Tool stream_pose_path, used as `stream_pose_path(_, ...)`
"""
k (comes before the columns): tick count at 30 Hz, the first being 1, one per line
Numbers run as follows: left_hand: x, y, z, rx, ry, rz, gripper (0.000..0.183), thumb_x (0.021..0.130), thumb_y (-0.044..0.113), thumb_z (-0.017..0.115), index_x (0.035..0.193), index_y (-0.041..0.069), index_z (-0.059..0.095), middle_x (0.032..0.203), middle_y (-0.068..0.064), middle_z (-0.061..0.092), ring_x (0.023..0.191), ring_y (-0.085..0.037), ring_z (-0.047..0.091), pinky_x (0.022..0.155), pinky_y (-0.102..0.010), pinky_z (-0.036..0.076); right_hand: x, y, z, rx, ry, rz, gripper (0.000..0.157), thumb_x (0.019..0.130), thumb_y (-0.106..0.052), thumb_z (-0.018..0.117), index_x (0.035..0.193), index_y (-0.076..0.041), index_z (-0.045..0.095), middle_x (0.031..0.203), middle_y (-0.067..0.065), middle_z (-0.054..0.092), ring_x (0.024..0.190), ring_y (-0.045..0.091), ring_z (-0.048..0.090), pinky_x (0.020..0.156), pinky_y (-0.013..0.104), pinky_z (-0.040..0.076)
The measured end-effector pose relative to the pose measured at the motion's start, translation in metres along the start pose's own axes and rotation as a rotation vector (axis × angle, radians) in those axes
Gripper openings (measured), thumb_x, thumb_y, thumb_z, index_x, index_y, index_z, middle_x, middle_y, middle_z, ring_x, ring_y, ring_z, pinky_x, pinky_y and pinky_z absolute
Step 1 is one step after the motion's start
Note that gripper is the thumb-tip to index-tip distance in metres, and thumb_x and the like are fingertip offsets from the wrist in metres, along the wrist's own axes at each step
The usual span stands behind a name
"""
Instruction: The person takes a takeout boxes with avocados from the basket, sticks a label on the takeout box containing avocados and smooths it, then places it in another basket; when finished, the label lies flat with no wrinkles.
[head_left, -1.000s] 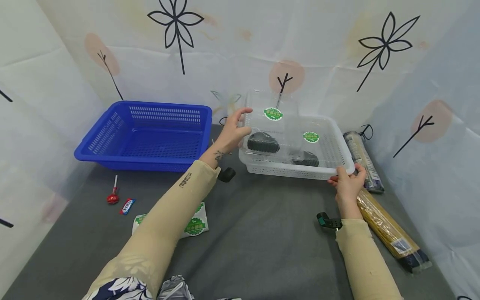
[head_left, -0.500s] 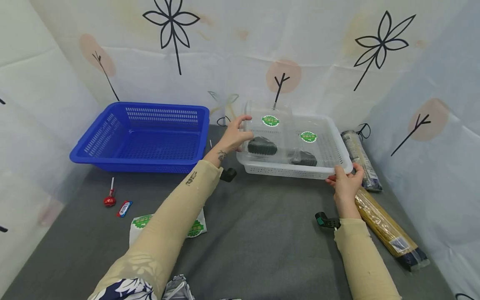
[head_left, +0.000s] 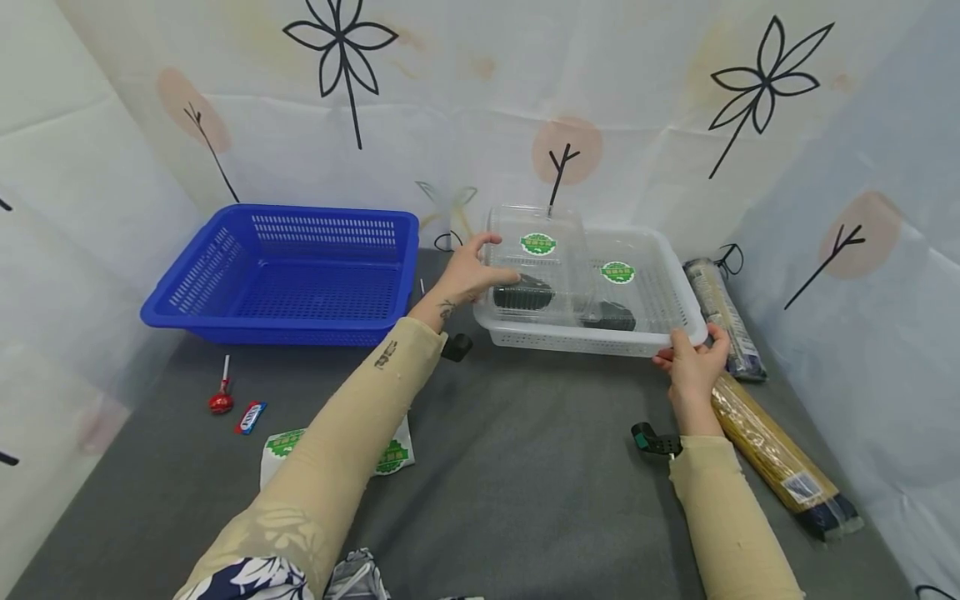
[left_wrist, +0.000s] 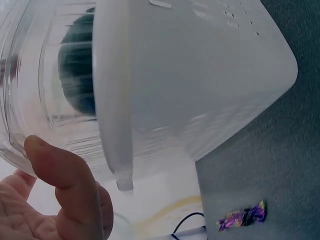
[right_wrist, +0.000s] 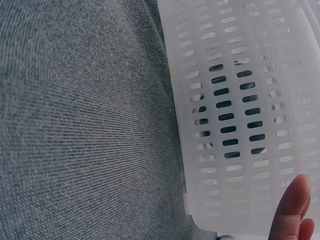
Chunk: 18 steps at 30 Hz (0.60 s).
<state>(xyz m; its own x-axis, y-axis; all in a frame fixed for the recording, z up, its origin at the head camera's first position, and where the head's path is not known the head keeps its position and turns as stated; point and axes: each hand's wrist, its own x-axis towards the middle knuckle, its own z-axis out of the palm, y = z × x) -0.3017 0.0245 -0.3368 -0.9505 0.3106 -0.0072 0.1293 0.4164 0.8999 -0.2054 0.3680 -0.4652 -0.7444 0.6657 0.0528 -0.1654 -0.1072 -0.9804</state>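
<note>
My left hand [head_left: 471, 268] holds a clear plastic box [head_left: 567, 225] by its left side, at the left end of the white basket [head_left: 510, 336]. The box bears a green label, and a dark ribbed object [head_left: 522, 294] shows through it. In the left wrist view, the thumb [left_wrist: 52, 160] lies against the box's clear edge. A second clear box, with its own green label [head_left: 618, 272] and a dark object [head_left: 611, 317], sits in the basket to the right, partly behind the held box. My right hand [head_left: 693, 371] grips the basket's front right corner.
A blue basket [head_left: 277, 323] stands on the left. A lollipop [head_left: 221, 402], small wrapped candy [head_left: 251, 417] and green-and-white packet [head_left: 393, 454] lie nearer. Two long packs, one grey [head_left: 723, 321], one golden [head_left: 772, 442], lie on the right. A purple wrapped candy [left_wrist: 242, 216] lies beside the white basket.
The clear box in my left hand has come down and settled lower into the white basket. My left thumb has shifted over its edge. The right hand stays at the basket's corner.
</note>
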Motion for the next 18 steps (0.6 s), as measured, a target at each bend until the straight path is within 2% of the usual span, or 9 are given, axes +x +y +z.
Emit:
stream_pose_path(9, 0.0030, -0.0038, 0.0014, 0.080, 0.005, 0.020, 0.071, 0.063, 0.035, 0.074, 0.124, 0.024, 0.039, 0.122, -0.013, 0.037, 0.062, -0.018, 0.045, 0.039, -0.026, 0.040, -0.0016, -0.0077, 0.0039, -0.031, 0.001, 0.026, 0.057, 0.077, -0.016, 0.060, 0.123, -0.022, 0.027, 0.092, 0.012, 0.049, 0.046, 0.021, 0.056, 0.042, 0.033, 0.049)
stream_pose_path(13, 0.0021, -0.0040, 0.0026, 0.073, 0.009, 0.027, 0.074, 0.063, 0.035, 0.074, 0.125, 0.023, 0.038, 0.122, -0.014, 0.038, 0.061, -0.020, 0.044, 0.040, -0.027, 0.040, -0.0015, -0.0067, 0.0027, -0.047, 0.016, 0.023, 0.056, 0.076, -0.017, 0.061, 0.122, -0.024, 0.028, 0.089, 0.011, 0.050, 0.044, 0.019, 0.054, 0.040, 0.031, 0.048)
stream_pose_path(15, 0.0008, -0.0037, 0.0031, 0.088, 0.016, 0.037, 0.074, 0.063, 0.037, 0.074, 0.126, 0.023, 0.038, 0.124, -0.015, 0.039, 0.069, -0.021, 0.047, 0.048, -0.029, 0.044, -0.0014, -0.0052, 0.0014, -0.068, 0.026, 0.018, 0.057, 0.076, -0.020, 0.062, 0.122, -0.024, 0.029, 0.086, 0.011, 0.049, 0.043, 0.016, 0.052, 0.037, 0.030, 0.046)
stream_pose_path(18, -0.0015, -0.0036, 0.0033, 0.124, 0.033, 0.037, 0.075, 0.063, 0.041, 0.073, 0.127, 0.025, 0.038, 0.133, -0.013, 0.032, 0.101, -0.024, 0.044, 0.072, -0.036, 0.046, -0.0030, -0.0054, 0.0002, -0.098, 0.041, 0.023, 0.059, 0.075, -0.023, 0.063, 0.123, -0.024, 0.029, 0.081, 0.010, 0.049, 0.043, 0.014, 0.050, 0.033, 0.028, 0.043)
